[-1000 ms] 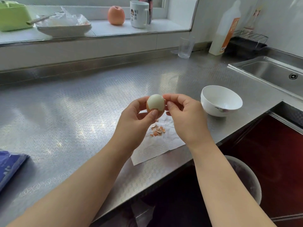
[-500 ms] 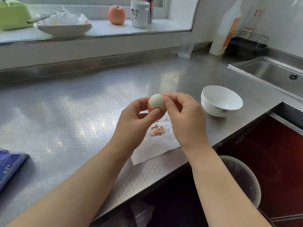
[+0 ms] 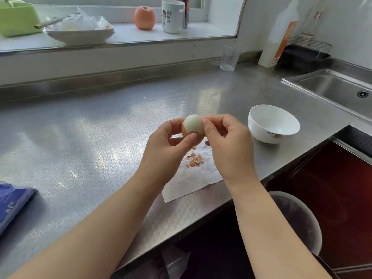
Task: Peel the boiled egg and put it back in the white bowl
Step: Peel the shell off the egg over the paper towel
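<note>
Hands: we see both raised at the centre of the frame, above the steel surface (image 3: 84, 141), meeting around the egg (image 3: 192, 125).
Left hand (image 3: 167, 150): we see it curled round the egg from the left, thumb tip pressed on the brown shell at the front, fingers behind it.
Right hand (image 3: 227, 143): we see its thumb and forefinger pinching at the egg's right side, where the peeled white meets the shell edge.
Egg: we find the top half bare and white, the lower half with brown shell on it; it sits between the two hands, off the surface.
White bowl (image 3: 273, 135): it stands right of the hands, near but apart, on the surface.
Shell bits (image 3: 194, 159): we see them lying on a white paper towel (image 3: 191, 182) directly below the hands.
Writing: we make out Chinese characters and a cartoon figure on the white mug (image 3: 173, 16) at the upper centre, too small for us to read; the bottle (image 3: 278, 37) at the upper right carries an orange label we cannot read.
</note>
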A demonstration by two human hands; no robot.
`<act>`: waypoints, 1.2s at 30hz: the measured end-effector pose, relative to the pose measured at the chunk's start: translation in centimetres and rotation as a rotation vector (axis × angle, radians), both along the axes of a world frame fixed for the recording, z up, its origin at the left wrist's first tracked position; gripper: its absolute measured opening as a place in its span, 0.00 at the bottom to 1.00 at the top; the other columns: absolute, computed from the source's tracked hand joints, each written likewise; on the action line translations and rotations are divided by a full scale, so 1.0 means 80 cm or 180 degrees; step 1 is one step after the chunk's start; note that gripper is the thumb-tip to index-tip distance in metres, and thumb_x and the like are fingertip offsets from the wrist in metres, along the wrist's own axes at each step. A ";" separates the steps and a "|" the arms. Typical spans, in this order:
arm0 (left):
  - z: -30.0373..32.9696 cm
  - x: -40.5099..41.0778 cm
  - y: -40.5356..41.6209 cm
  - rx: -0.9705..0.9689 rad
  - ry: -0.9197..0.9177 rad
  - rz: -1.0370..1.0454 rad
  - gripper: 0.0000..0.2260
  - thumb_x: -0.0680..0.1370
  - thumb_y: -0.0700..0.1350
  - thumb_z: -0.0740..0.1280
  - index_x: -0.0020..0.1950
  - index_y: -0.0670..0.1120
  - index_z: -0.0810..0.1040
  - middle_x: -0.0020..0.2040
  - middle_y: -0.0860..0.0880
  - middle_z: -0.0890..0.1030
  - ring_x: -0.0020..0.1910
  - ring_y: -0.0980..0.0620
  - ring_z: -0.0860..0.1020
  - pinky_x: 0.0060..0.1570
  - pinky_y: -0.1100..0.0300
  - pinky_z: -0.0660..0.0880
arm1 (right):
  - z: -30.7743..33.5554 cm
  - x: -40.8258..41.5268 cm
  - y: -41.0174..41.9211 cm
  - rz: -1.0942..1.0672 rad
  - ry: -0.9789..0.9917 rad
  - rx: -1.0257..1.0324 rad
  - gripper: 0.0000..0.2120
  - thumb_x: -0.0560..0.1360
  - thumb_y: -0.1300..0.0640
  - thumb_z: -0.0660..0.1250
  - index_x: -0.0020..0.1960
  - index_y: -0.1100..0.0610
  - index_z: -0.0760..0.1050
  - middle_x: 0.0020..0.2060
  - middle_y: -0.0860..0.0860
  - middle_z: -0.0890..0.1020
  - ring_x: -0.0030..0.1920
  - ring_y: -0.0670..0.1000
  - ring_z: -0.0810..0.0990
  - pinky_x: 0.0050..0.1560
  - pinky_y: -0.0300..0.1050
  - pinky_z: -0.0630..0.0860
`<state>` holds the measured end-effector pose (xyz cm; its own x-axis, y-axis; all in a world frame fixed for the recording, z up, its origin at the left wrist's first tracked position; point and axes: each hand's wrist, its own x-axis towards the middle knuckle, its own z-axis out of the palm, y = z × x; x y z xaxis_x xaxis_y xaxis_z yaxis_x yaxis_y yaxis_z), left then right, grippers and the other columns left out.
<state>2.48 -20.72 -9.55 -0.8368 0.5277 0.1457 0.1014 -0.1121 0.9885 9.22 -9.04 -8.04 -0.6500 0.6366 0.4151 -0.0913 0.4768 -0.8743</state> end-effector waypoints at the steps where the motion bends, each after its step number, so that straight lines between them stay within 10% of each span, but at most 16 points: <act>1: 0.000 0.000 0.000 0.0006 0.0003 0.0006 0.15 0.76 0.40 0.73 0.62 0.47 0.78 0.53 0.51 0.85 0.49 0.53 0.85 0.50 0.61 0.80 | 0.000 -0.001 -0.001 -0.0059 -0.0004 0.0094 0.04 0.77 0.54 0.67 0.46 0.53 0.80 0.39 0.44 0.83 0.42 0.46 0.82 0.46 0.50 0.80; 12: -0.001 -0.001 0.000 0.0040 -0.0014 -0.0056 0.14 0.75 0.41 0.74 0.60 0.49 0.79 0.52 0.54 0.86 0.49 0.54 0.85 0.48 0.62 0.80 | -0.001 -0.006 0.002 -0.0302 -0.0094 -0.0044 0.02 0.76 0.57 0.67 0.47 0.53 0.79 0.39 0.44 0.83 0.42 0.45 0.82 0.47 0.49 0.81; 20: -0.002 -0.001 0.001 -0.0054 0.0070 0.0129 0.14 0.72 0.43 0.77 0.55 0.53 0.80 0.50 0.58 0.85 0.45 0.54 0.85 0.47 0.62 0.81 | -0.003 -0.011 -0.010 -0.0642 -0.0254 0.1051 0.08 0.78 0.62 0.64 0.54 0.59 0.80 0.49 0.53 0.82 0.48 0.50 0.79 0.48 0.33 0.69; 36: -0.004 -0.001 0.001 -0.0191 -0.0057 0.0233 0.13 0.72 0.42 0.77 0.52 0.54 0.79 0.50 0.54 0.84 0.44 0.56 0.85 0.47 0.57 0.82 | -0.034 -0.024 -0.018 -0.0865 0.0389 0.1300 0.10 0.78 0.61 0.60 0.51 0.63 0.79 0.46 0.57 0.79 0.45 0.54 0.79 0.47 0.39 0.73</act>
<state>2.37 -20.63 -9.90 -0.8757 0.4723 0.1002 0.0893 -0.0455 0.9950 7.34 -10.48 -10.79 -0.4144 0.5459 0.7282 -0.0064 0.7984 -0.6021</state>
